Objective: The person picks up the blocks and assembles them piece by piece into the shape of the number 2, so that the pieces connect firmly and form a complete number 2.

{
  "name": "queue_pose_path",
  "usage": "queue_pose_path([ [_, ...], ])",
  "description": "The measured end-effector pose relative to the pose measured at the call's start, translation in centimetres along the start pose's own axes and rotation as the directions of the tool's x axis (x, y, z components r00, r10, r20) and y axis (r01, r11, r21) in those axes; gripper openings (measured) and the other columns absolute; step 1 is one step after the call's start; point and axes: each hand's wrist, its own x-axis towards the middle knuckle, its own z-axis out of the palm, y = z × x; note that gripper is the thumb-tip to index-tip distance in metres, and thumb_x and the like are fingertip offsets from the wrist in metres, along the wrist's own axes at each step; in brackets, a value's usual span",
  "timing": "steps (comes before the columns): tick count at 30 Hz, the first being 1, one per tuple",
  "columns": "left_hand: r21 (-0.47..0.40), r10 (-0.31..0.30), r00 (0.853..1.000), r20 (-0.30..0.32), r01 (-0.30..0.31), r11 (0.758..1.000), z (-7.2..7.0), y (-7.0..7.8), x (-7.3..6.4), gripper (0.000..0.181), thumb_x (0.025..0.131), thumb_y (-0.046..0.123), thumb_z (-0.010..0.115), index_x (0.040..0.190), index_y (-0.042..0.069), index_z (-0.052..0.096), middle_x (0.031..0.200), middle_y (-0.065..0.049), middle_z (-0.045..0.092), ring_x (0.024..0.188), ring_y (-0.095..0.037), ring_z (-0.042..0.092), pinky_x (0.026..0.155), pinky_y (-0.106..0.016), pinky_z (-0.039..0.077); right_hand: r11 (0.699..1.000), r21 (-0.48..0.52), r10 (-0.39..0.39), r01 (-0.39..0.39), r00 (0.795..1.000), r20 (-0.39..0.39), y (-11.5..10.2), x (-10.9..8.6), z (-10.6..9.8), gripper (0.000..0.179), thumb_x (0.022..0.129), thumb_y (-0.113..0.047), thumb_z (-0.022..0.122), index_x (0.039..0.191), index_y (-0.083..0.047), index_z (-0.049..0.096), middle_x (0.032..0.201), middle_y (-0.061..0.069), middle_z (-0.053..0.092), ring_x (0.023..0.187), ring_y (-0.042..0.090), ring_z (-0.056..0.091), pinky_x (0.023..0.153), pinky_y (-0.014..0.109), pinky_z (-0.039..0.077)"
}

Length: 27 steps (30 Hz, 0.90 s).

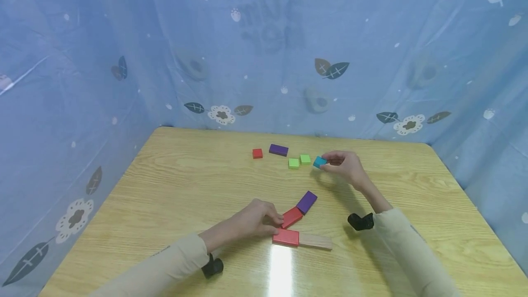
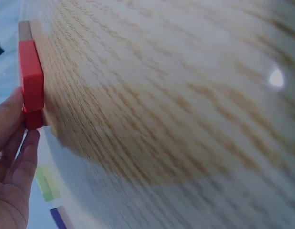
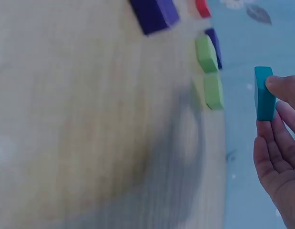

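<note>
The right hand (image 1: 344, 167) has a narrow grip, thumb and fingers pinching a flat, square-cornered blue block (image 1: 319, 162) by its edge. The block is held above the desk (image 1: 194, 178), just right of two smooth lime blocks (image 1: 305, 159), small and squarish, lying side by side. Beyond them are a longer purple bar (image 1: 278, 150) and a small red cube (image 1: 257, 153).

The left hand (image 1: 253, 221) bends thumb and fingers at the left ends of two glossy red oblongs (image 1: 286, 237); its grip is narrow, but I cannot tell whether it pinches either one. The nearer oblong meets a plain wooden slat (image 1: 315, 241) end to end; the farther slants up to a purple oblong (image 1: 307, 202), touching it. The desk has streaky wood grain and a shiny glare; creased blue cloth (image 1: 268, 58) printed with leaves hangs behind.
</note>
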Motion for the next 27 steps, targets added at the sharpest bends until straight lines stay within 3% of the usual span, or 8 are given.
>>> queue_pose_path([
  [9, -0.016, -0.007, 1.000, -0.006, 0.007, 1.000, -0.1, -0.2, 0.0, 0.025, 0.081, 0.014, 0.076, 0.105, 0.007, 0.073, 0.103, 0.001, 0.071, 0.097, -0.005, 0.063, 0.090, -0.017, 0.047, 0.997, -0.020, -0.076, 0.079, 0.991, 0.106, -0.6, -1.9, 1.2, 0.029, 0.084, -0.013, 0.075, 0.108, 0.002, 0.070, 0.114, 0.020, 0.066, 0.105, 0.034, 0.063, 0.084, 0.022, 0.053],
  [15, -0.008, -0.005, 1.000, 0.000, 0.005, 1.000, -0.1, -0.1, 0.0, 0.026, 0.082, 0.014, 0.076, 0.106, 0.007, 0.073, 0.103, 0.002, 0.071, 0.097, -0.005, 0.063, 0.088, -0.016, 0.047, 0.994, -0.061, -0.080, 0.090, 0.986, 0.149, -0.5, -3.0, 1.8, 0.024, 0.083, -0.011, 0.075, 0.104, 0.001, 0.072, 0.109, 0.018, 0.068, 0.101, 0.032, 0.064, 0.081, 0.023, 0.054],
  [23, -0.023, -0.004, 1.000, 0.011, 0.004, 1.000, -0.1, -0.2, 0.0, 0.026, 0.082, 0.014, 0.076, 0.107, 0.007, 0.073, 0.102, 0.003, 0.070, 0.097, -0.005, 0.062, 0.089, -0.017, 0.047, 0.982, -0.138, -0.112, 0.132, 0.983, 0.145, 0.2, -3.6, 2.4, 0.021, 0.080, -0.007, 0.076, 0.100, 0.000, 0.073, 0.099, 0.013, 0.071, 0.091, 0.024, 0.067, 0.077, 0.023, 0.055],
  [27, -0.038, -0.005, 1.000, 0.016, 0.006, 0.999, -0.1, -0.1, 0.0, 0.026, 0.082, 0.013, 0.076, 0.107, 0.007, 0.073, 0.103, 0.002, 0.070, 0.098, -0.005, 0.063, 0.089, -0.017, 0.048, 0.983, -0.122, -0.116, 0.137, 0.979, 0.166, 0.3, -3.8, 2.4, 0.022, 0.080, -0.005, 0.076, 0.100, 0.003, 0.072, 0.100, 0.016, 0.071, 0.089, 0.026, 0.068, 0.075, 0.022, 0.055],
])
